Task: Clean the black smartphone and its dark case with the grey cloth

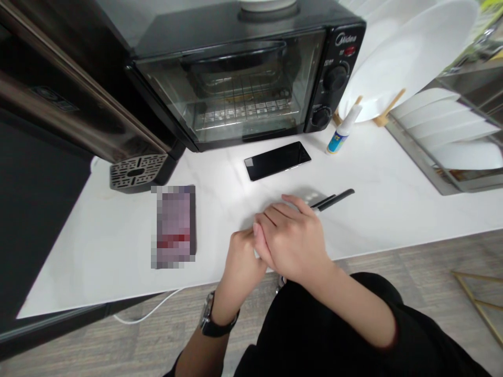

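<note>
At twelve o'clock from the hands, the black metal oven (pixel 196 29) shows a wire rack (pixel 236 110) through its glass door. At one o'clock a wooden stand (pixel 391 106) bears upright white plates (pixel 420 55), and a small blue-labelled bottle (pixel 340 137) stands nearer, its contents hidden. At two o'clock white dishes (pixel 444 118) sit in a metal rack (pixel 416 159).

The dark-handled tool (pixel 336 200) lies close by the hands at two o'clock, slim and smooth, its other end covered. The right hand (pixel 291 235) lies over the left hand (pixel 245 256), fingers curled and drawn together; I cannot tell what, if anything, they grip. A glossy phone (pixel 277 161) lies flat at twelve o'clock on the faintly veined white counter (pixel 220 199), a pixelated packet (pixel 173 228) at nine.
</note>
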Demonstrator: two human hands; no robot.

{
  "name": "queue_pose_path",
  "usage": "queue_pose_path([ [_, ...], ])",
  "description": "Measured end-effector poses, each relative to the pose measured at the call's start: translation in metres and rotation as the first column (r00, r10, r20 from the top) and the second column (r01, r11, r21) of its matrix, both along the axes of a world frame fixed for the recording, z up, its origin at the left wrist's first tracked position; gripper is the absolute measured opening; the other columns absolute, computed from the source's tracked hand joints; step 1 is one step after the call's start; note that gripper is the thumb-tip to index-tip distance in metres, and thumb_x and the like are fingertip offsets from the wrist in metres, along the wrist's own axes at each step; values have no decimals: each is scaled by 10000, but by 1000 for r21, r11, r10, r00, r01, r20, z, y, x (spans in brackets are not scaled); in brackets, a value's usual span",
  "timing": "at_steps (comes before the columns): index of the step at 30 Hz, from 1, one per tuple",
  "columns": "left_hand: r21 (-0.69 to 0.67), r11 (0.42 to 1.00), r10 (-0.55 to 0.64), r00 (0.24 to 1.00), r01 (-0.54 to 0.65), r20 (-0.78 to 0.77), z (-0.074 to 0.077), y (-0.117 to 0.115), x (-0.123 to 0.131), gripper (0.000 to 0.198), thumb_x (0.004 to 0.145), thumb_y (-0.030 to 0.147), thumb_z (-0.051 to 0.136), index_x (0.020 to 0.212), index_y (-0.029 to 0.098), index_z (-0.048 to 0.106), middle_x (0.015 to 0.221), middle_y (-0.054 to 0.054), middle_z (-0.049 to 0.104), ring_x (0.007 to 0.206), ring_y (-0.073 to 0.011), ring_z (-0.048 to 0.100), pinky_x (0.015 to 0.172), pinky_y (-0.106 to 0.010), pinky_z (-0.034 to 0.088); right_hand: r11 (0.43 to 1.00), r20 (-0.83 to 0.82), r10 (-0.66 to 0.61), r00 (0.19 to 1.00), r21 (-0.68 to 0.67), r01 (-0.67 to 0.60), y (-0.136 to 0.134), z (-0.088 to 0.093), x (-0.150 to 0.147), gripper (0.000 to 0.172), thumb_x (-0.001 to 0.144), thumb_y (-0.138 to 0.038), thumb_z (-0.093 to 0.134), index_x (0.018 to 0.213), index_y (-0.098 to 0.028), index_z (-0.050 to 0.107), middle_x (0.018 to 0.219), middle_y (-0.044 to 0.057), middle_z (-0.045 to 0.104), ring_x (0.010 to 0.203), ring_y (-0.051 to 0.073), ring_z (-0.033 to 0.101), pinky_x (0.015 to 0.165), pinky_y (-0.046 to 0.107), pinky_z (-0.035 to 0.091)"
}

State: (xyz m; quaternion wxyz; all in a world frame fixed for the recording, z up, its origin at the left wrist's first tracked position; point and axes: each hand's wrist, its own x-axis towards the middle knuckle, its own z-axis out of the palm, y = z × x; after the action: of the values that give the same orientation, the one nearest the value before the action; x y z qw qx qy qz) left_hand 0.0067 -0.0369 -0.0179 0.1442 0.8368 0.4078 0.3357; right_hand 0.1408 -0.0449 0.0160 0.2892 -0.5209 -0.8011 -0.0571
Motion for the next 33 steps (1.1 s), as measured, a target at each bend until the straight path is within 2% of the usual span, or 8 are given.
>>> queue_pose_path([
  [5,-79,997,1,1000,-1,-4,3,0,1,253,890,33,517,718,183,627,691,-38,748,582,-170,703,534,-254,453,998,12,-64,998,21,63,17,-3,41,414,1041,-245,433,794,-178,759,770,40,753,769,222,681,897,389,441],
  [9,-201,979,-8,998,19,55,4,-1,2,174,1024,154,597,1079,206,753,1035,-36,833,896,-163,794,804,-219,568,969,-28,-245,969,-50,243,29,-2,82,475,1073,-254,371,895,-164,803,818,66,793,814,254,714,817,399,451],
  [11,-202,979,-13,998,24,54,4,-1,2,194,1032,173,603,1152,219,748,1065,-35,830,942,-165,794,839,-222,573,952,-39,-299,953,-72,296,27,-1,82,475,1073,-250,371,902,-166,807,813,66,795,821,260,714,886,413,459],
  [14,-118,993,-21,1000,22,11,2,0,1,202,995,95,550,981,180,733,891,-38,810,785,-172,776,693,-233,550,973,-25,-228,973,-38,227,15,-1,52,394,1037,-227,442,853,-184,788,799,42,783,820,251,687,1108,459,367],
  [19,45,998,-32,999,34,-39,0,2,-1,272,897,59,453,690,192,571,600,-37,670,498,-172,621,485,-275,397,999,-22,-42,999,-13,42,-1,-2,2,345,1008,-236,499,729,-202,699,707,21,694,753,209,609,887,388,420],
  [24,-23,999,-33,998,32,-51,2,2,-2,214,903,53,526,784,165,664,687,-43,733,592,-183,698,541,-263,463,996,-11,-88,996,4,88,10,-3,36,383,1024,-236,463,740,-199,719,736,30,731,766,223,616,832,407,393],
  [29,-211,976,-37,997,51,70,4,-2,1,244,1027,143,595,1191,224,757,1103,-30,829,980,-168,791,874,-238,583,949,-74,-313,947,-74,308,24,-5,88,416,1030,-223,416,787,-193,752,768,57,763,772,240,650,777,408,409],
  [33,-208,978,-24,998,34,53,5,-2,1,225,1018,130,585,1135,206,762,1053,-34,831,916,-168,788,809,-236,578,942,-51,-336,940,-32,335,17,-4,69,399,1017,-212,444,710,-205,700,724,57,733,754,248,614,848,433,410],
])
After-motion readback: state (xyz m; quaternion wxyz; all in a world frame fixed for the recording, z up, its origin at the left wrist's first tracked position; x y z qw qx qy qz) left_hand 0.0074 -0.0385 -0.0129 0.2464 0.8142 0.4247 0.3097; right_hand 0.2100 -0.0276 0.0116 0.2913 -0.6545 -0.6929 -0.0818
